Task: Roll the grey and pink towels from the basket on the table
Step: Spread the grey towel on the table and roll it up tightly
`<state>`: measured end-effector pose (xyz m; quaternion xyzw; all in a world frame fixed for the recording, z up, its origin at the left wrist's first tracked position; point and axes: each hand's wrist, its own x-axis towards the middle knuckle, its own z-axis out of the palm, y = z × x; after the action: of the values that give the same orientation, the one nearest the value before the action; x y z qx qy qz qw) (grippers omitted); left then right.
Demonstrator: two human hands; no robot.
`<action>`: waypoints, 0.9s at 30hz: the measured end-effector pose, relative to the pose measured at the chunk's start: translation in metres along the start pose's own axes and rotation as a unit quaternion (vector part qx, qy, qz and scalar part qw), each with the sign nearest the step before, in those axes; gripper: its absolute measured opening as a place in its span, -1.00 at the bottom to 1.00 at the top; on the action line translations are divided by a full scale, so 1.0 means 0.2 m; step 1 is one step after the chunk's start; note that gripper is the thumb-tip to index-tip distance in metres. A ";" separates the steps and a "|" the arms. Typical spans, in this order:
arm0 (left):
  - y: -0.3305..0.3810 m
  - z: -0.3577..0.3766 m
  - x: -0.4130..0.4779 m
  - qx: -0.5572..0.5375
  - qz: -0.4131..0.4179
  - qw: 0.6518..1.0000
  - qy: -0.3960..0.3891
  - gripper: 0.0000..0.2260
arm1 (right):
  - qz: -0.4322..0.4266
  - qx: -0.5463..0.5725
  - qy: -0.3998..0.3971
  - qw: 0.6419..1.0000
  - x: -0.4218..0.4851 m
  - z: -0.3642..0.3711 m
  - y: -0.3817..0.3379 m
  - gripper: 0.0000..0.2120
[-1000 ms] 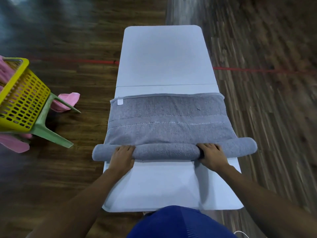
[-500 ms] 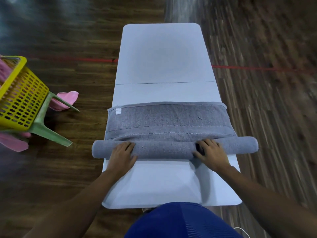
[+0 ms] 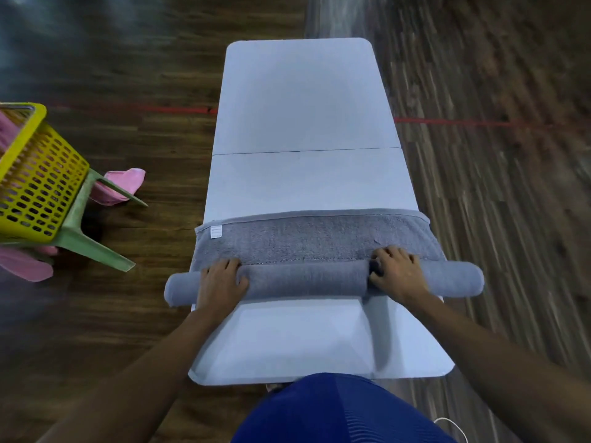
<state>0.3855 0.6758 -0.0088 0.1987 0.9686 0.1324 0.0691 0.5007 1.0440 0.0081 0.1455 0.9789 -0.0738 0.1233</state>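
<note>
**Both hands on a half-rolled grey towel**

At the far left a yellow perforated basket [image 3: 35, 183] sits on green plastic legs [image 3: 92, 247], off the desk and above the wooden floor [image 3: 128, 314]. Pink towels [image 3: 121, 185] show around it. One fold pokes out behind the green legs, another hangs low at the left edge, and a strip shows inside the basket's rim.

The long white desk [image 3: 300, 107] runs away from the person down the middle of the view. The grey towel [image 3: 303, 238] lies across its near half. The towel's near part is wound into a thick roll whose ends stick out past both long edges of the desk. Its far part lies flat, with a small white label [image 3: 216, 232] at the far left corner.

The left hand [image 3: 220, 282] rests on the roll near its left end. Its grip is closed on the towel, with the fingers curved over the top and the thumb on the near side. Toward the right end, the right hand [image 3: 396, 273] grips the roll the same way, and its fingertips reach onto the flat cloth beyond.

A red line [image 3: 447, 123] crosses the floor on either side of the desk. A blue garment [image 3: 335, 410] fills the bottom edge of the view.
</note>
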 end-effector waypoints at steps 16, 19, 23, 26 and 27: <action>-0.06 -0.04 -0.02 0.045 0.042 0.990 -0.126 -0.67 | -0.040 -0.001 -0.067 0.997 -0.03 -0.02 0.08 -0.70; -0.06 -0.03 0.02 0.020 -0.026 0.990 -0.139 -0.62 | 0.006 0.024 -0.067 0.997 0.01 -0.04 0.06 -0.81; -0.05 0.00 0.02 -0.039 -0.058 0.997 0.040 -0.72 | 0.044 0.085 0.094 0.991 0.02 -0.01 0.06 -0.70; -0.02 0.04 -0.01 -0.006 0.076 0.995 0.061 -0.68 | -0.038 0.092 0.067 0.993 -0.03 0.03 0.09 -0.57; -0.01 0.05 -0.02 0.026 0.105 0.994 0.027 -0.59 | -0.064 0.059 0.035 0.996 -0.05 0.05 0.10 -0.45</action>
<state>0.3906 0.6747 -0.0193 0.2970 0.9471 0.1194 0.0240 0.5181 1.0579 -0.0020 0.0924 0.9837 -0.1341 0.0756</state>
